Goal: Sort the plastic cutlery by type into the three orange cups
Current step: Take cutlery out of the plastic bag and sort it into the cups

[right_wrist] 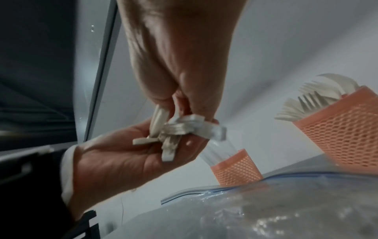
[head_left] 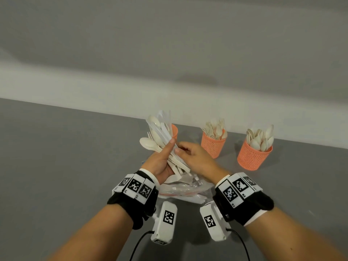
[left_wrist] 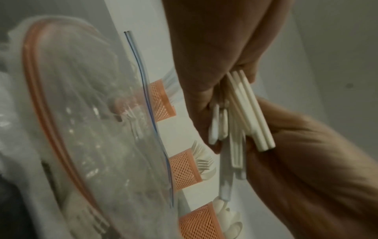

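My left hand grips a fanned bundle of white cutlery, spoons, forks and knives mixed, above the table. My right hand pinches one handle in that bundle; which type it is I cannot tell. Handle ends stick out below the left palm. Three orange mesh cups stand behind. The left cup, half hidden by the bundle, holds clear knives. The middle cup holds forks. The right cup holds spoons.
A clear zip bag with more cutlery lies on the grey table right under my hands. A pale wall ledge runs close behind the cups.
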Demonstrator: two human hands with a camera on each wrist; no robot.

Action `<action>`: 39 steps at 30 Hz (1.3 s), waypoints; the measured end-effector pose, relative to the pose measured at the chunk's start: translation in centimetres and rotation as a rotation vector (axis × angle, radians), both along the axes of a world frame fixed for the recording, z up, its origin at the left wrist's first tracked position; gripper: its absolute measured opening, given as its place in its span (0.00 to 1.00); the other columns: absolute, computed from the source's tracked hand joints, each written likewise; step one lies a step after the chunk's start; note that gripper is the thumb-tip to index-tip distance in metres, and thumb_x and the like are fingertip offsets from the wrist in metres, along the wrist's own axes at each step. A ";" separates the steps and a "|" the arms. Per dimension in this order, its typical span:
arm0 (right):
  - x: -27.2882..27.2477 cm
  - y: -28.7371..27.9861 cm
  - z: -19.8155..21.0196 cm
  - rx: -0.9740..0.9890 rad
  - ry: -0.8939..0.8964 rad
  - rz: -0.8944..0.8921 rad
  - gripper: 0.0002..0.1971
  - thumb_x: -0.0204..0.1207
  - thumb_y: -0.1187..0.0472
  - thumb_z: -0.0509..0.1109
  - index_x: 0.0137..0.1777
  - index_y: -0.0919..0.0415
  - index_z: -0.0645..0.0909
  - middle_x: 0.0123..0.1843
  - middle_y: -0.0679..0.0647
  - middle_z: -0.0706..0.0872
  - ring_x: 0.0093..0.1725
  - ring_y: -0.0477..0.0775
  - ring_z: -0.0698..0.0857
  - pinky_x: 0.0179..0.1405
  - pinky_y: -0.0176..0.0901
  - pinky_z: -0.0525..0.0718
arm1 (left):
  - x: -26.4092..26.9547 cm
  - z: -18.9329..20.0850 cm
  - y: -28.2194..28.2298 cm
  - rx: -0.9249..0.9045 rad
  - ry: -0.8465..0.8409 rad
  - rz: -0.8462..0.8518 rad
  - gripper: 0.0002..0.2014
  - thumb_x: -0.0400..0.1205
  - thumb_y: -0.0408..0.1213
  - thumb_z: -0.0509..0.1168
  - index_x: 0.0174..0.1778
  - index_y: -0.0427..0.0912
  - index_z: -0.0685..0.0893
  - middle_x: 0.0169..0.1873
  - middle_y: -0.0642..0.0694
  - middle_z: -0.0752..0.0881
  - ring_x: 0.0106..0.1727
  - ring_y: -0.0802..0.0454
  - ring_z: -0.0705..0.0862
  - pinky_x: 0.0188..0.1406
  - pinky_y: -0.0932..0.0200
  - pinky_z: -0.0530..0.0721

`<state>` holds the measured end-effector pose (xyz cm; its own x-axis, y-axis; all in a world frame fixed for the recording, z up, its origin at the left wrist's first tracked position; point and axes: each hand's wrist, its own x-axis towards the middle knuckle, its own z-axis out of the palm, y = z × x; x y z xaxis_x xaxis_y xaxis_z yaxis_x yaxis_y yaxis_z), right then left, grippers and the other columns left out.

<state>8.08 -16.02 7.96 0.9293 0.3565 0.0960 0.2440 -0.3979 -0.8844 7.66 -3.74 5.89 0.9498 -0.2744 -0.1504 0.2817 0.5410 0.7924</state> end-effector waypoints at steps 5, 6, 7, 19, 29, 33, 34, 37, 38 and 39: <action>0.5 0.5 0.5 -0.162 -0.206 0.004 0.14 0.82 0.60 0.62 0.34 0.46 0.72 0.28 0.40 0.71 0.25 0.34 0.74 0.27 0.20 0.71 | 0.9 -0.1 0.6 0.007 -0.026 -0.023 0.30 0.77 0.49 0.60 0.75 0.42 0.70 0.45 0.43 0.89 0.45 0.49 0.90 0.39 0.49 0.89; 0.7 0.6 0.6 -0.203 -0.222 0.006 0.10 0.83 0.60 0.60 0.40 0.49 0.75 0.30 0.38 0.70 0.27 0.35 0.73 0.28 0.19 0.71 | 1.0 -0.2 0.7 0.016 -0.024 -0.028 0.27 0.79 0.48 0.58 0.75 0.42 0.71 0.46 0.43 0.89 0.44 0.49 0.90 0.39 0.48 0.90; 1.0 0.6 0.6 -0.229 -0.226 0.007 0.07 0.83 0.60 0.58 0.49 0.56 0.78 0.32 0.38 0.71 0.30 0.35 0.73 0.29 0.18 0.71 | 1.1 -0.2 0.8 0.025 -0.025 -0.033 0.24 0.82 0.47 0.56 0.74 0.42 0.71 0.46 0.43 0.89 0.44 0.49 0.90 0.39 0.48 0.90; 3.6 1.3 2.3 0.067 0.167 0.060 0.12 0.82 0.46 0.57 0.57 0.51 0.72 0.28 0.42 0.76 0.18 0.37 0.71 0.16 0.28 0.67 | 3.3 0.0 3.4 0.099 -0.005 -0.012 0.09 0.82 0.34 0.60 0.53 0.33 0.82 0.32 0.42 0.88 0.31 0.51 0.87 0.29 0.58 0.88; 13.8 2.9 3.1 0.272 -0.097 -0.210 0.07 0.85 0.56 0.54 0.53 0.57 0.71 0.38 0.48 0.78 0.43 0.47 0.78 0.51 0.41 0.76 | 6.4 0.5 7.2 0.083 0.023 0.117 0.07 0.83 0.31 0.56 0.50 0.44 0.78 0.23 0.50 0.81 0.19 0.56 0.75 0.24 0.61 0.80; 15.3 5.0 0.4 0.310 -0.053 -0.229 0.10 0.84 0.57 0.57 0.59 0.61 0.73 0.44 0.48 0.81 0.47 0.43 0.80 0.49 0.35 0.77 | 7.1 0.2 7.5 0.126 -0.002 0.056 0.09 0.84 0.33 0.55 0.54 0.46 0.79 0.25 0.51 0.83 0.20 0.55 0.76 0.25 0.61 0.80; 15.5 5.2 -0.5 0.295 -0.028 -0.232 0.11 0.83 0.57 0.57 0.60 0.61 0.74 0.47 0.48 0.81 0.48 0.43 0.80 0.47 0.34 0.77 | 7.3 0.1 7.6 0.129 -0.007 0.049 0.09 0.84 0.34 0.55 0.55 0.46 0.79 0.25 0.51 0.83 0.20 0.55 0.76 0.25 0.61 0.81; 16.3 5.0 -2.5 0.237 -0.053 -0.262 0.08 0.83 0.60 0.58 0.58 0.59 0.75 0.46 0.50 0.81 0.46 0.47 0.79 0.45 0.35 0.77 | 7.8 -0.1 7.8 0.134 -0.028 0.030 0.10 0.84 0.33 0.56 0.58 0.44 0.78 0.28 0.49 0.83 0.22 0.54 0.76 0.26 0.60 0.81; 16.5 4.8 -3.0 0.201 -0.088 -0.273 0.08 0.83 0.62 0.57 0.56 0.60 0.76 0.46 0.51 0.81 0.46 0.48 0.79 0.44 0.33 0.76 | 7.8 -0.2 7.7 0.141 -0.036 0.026 0.10 0.84 0.33 0.56 0.58 0.44 0.78 0.29 0.49 0.82 0.22 0.54 0.76 0.26 0.60 0.81; 16.7 4.6 -3.3 0.160 -0.116 -0.279 0.08 0.83 0.63 0.56 0.54 0.62 0.77 0.46 0.53 0.82 0.46 0.49 0.79 0.43 0.28 0.76 | 7.9 -0.3 7.6 0.150 -0.044 0.025 0.10 0.84 0.33 0.56 0.58 0.44 0.78 0.29 0.48 0.82 0.23 0.54 0.76 0.27 0.59 0.81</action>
